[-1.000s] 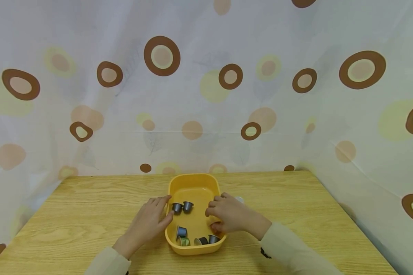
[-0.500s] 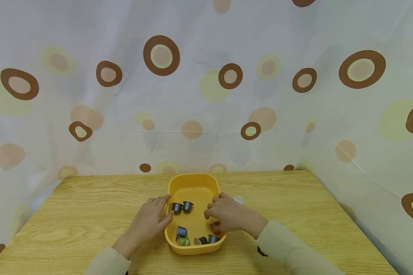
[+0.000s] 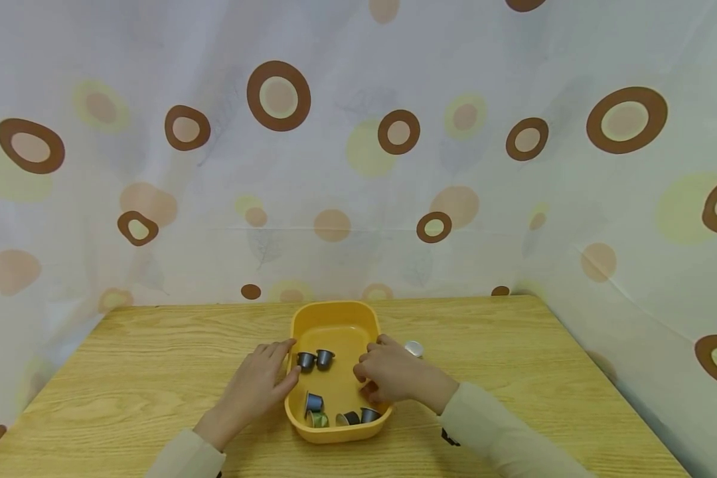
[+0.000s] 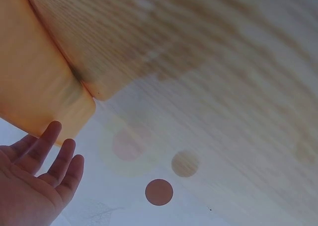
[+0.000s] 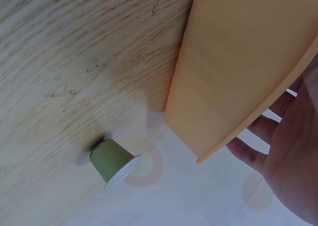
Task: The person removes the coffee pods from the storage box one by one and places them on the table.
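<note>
A yellow tray (image 3: pixel 334 435) stands lengthwise on the table before me. My left hand (image 3: pixel 253 385) rests on its left rim, fingers and thumb extended. My right hand (image 3: pixel 397 375) reaches over the right rim, its fingers loosely bent inside; I see nothing between them, though the palm side is hidden. Two dark coffee capsules (image 3: pixel 324 359) lie by the left wall. Nearer me are a blue capsule (image 3: pixel 313 402), a green capsule (image 3: pixel 318 419), a black capsule (image 3: pixel 349 418) and a dark grey capsule (image 3: pixel 370 415), the last just below my right thumb.
Outside the tray, right of it, a green capsule (image 5: pixel 112 159) lies on its side on the wooden table (image 3: pixel 514 372); from the head only its pale lid (image 3: pixel 414 348) shows. A patterned curtain (image 3: pixel 334 166) encloses the back and sides.
My right hand and forearm have shifted slightly left, uncovering more of the capsule outside the tray. The left hand and the capsules inside stay as they were.
</note>
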`<state>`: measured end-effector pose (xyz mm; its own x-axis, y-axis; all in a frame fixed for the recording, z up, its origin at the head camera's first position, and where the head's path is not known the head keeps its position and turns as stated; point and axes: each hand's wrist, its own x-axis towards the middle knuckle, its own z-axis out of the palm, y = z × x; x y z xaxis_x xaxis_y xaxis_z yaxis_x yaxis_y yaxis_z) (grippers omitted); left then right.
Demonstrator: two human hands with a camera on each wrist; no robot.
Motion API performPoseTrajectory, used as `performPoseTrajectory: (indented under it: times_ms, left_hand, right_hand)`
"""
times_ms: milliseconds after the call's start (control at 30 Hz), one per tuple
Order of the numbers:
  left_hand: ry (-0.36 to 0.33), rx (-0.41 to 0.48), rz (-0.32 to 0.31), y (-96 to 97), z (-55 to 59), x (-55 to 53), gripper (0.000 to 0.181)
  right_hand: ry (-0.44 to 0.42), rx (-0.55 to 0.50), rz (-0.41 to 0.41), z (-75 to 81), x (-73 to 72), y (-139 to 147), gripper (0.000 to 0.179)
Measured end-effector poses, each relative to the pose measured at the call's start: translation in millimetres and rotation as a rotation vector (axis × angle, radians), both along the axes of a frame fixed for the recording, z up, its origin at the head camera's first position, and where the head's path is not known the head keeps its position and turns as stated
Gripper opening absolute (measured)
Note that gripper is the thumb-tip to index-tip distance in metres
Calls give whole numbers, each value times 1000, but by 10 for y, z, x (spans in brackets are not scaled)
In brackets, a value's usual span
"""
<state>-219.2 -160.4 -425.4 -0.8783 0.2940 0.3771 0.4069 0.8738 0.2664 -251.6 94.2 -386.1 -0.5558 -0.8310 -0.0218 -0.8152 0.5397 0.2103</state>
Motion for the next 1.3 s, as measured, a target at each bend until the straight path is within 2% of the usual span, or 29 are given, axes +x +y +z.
performPoseTrajectory:
  times_ms: [500, 833, 1300]
  left_hand:
    - [-16, 7, -7, 4, 9, 11, 45]
    - [-8, 13, -3, 0, 0, 9, 45]
    - [-11, -1, -1, -4, 7, 6, 45]
  right_hand:
    - [24, -47, -15, -66, -35, -11, 21]
    - [36, -16, -47, -41, -17, -18, 22]
    - [-37, -24, -50, -59, -27, -38, 18]
